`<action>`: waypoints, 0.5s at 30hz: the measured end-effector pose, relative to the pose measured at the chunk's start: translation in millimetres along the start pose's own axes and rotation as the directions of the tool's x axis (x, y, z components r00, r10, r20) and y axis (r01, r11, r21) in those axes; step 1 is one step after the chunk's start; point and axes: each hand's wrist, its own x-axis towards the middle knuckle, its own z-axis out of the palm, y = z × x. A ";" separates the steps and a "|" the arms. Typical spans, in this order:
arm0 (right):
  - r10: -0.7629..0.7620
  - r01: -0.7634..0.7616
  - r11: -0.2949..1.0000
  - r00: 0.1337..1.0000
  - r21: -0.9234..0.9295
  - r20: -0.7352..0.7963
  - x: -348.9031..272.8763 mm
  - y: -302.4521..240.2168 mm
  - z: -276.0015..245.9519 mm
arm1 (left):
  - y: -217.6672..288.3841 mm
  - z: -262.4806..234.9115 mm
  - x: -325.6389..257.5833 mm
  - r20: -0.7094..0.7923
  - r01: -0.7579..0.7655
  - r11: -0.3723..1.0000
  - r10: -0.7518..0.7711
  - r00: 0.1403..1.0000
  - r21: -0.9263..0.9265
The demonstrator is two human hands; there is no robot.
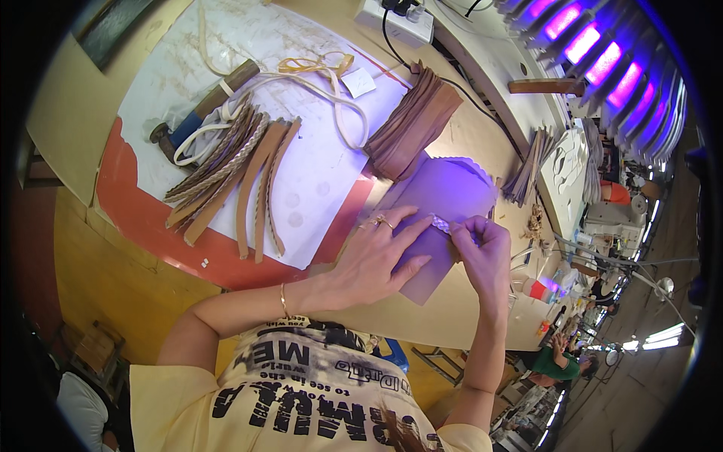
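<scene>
My left hand lies with its fingers spread on a flat, scallop-edged panel, which looks purple under the lamp's light. Its index fingertip touches the left end of a short braided strip on that panel. The thumb and index finger of my right hand pinch the strip's other end. Just beyond the panel is a thick stack of brown leather-like pieces. Farther left lies a bunch of braided and plain brown straps.
A hammer with a blue-wrapped section lies on the white sheet, beside loose cream cord. A power strip sits at the back. A ribbed lamp glows purple at upper right. Another person in green is far right.
</scene>
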 end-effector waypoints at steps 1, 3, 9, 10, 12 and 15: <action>0.020 -0.020 1.000 1.000 -0.002 -0.003 0.4 -0.1 -0.2 | 0.8 0.4 -0.3 -0.033 0.014 0.999 -0.015 0.999 -0.040; 0.005 -0.006 1.000 1.000 -0.023 -0.008 0.4 0.2 0.0 | 2.7 1.0 -0.2 -0.091 0.057 0.990 -0.069 0.994 -0.127; -0.012 0.011 0.999 1.000 -0.050 -0.016 1.2 2.4 0.8 | 4.2 -3.5 3.9 -0.013 0.005 0.999 -0.005 1.000 -0.038; 0.000 0.000 0.999 1.000 -0.043 -0.017 1.2 2.7 0.7 | 4.6 -4.1 4.4 0.008 0.001 1.000 -0.001 1.000 -0.023; -0.034 0.033 0.997 0.999 -0.074 -0.009 1.2 2.8 0.1 | 5.3 -5.0 5.2 0.031 -0.008 1.000 0.007 1.000 0.009; -0.033 0.034 0.999 0.999 -0.025 0.043 1.4 1.9 -3.3 | 6.4 -5.6 5.8 0.041 -0.015 0.998 0.013 0.999 0.053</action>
